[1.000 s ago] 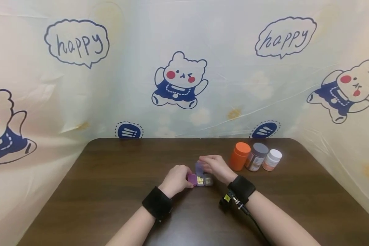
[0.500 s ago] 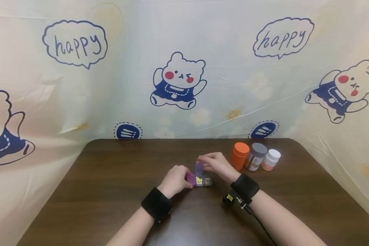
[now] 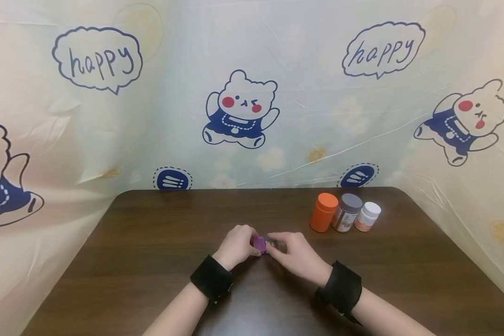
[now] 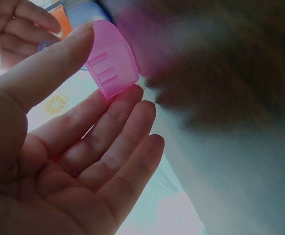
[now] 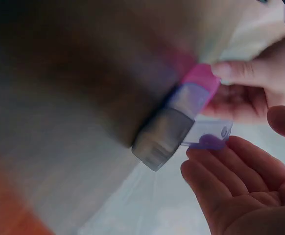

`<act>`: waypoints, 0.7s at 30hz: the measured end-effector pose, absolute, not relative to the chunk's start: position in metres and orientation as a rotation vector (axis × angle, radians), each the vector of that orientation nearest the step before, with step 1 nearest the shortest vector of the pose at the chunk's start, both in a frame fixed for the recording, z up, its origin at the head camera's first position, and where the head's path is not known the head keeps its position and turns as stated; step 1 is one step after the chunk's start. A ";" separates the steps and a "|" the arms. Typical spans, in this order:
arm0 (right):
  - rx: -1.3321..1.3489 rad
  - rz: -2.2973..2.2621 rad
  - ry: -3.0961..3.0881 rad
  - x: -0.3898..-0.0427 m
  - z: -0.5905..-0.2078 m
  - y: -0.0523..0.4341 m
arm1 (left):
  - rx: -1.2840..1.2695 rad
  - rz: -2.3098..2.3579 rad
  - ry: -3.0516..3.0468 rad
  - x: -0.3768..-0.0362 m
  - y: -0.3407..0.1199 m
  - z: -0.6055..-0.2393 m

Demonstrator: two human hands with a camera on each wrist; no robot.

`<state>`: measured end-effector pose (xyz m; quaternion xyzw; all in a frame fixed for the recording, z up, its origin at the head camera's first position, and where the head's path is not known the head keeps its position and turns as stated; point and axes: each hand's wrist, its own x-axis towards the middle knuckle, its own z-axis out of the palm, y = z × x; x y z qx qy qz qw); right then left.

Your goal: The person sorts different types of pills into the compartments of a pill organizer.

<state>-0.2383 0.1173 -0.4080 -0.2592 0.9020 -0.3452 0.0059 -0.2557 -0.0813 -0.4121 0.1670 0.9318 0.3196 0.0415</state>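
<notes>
A small pill box (image 3: 259, 243) with pink, lavender and grey compartments lies in the middle of the brown table (image 3: 151, 233). My left hand (image 3: 248, 243) pinches its pink end (image 4: 108, 68) between thumb and fingers. My right hand (image 3: 274, 243) lies over the box's right part and hides it in the head view. In the right wrist view the lavender lid (image 5: 208, 132) stands partly up from the pill box (image 5: 174, 122). A right fingertip (image 5: 206, 143) touches that lid's edge, and the thumb is apart from it. The contents are hidden.
Three bottles stand in a row at the back right of the table: an orange one (image 3: 323, 212), one with a grey cap (image 3: 347, 213) and a white-capped one (image 3: 367, 217). A printed plastic sheet (image 3: 243, 107) walls in the table on three sides.
My right hand has come from behind the box toward me and down over it. The lavender lid, upright before, is lower. The left hand has kept its pinch.
</notes>
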 end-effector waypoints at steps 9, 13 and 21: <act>-1.023 -0.695 2.976 -0.215 -0.413 0.116 | 0.487 0.987 2.843 -0.256 -0.081 -0.412; -1.028 -0.575 2.963 -0.212 -0.414 0.117 | 0.499 0.979 2.848 -0.256 -0.081 -0.413; -1.142 -0.314 3.016 -0.210 -0.418 0.116 | 0.536 0.965 2.870 -0.257 -0.081 -0.412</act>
